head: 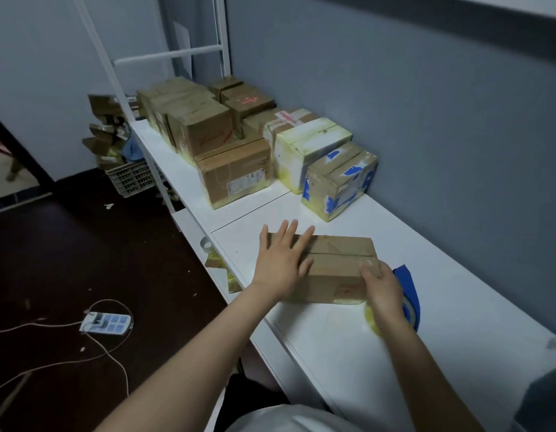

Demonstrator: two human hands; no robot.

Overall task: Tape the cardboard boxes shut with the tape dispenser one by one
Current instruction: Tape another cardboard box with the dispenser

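Dressed in a pale grey-white top (pixel 289 419), smooth and plain, showing only as a rounded fold at the bottom edge between the arms. Bare along both forearms, right down to the left hand (pixel 281 263) and the right hand (pixel 384 289). Too blurred at the fingertips to make out nails.

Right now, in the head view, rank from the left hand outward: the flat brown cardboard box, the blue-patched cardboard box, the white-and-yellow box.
1. Flat brown cardboard box, under the left hand.
2. Blue-patched cardboard box, beyond, rightward.
3. White-and-yellow box, farther back, behind it.
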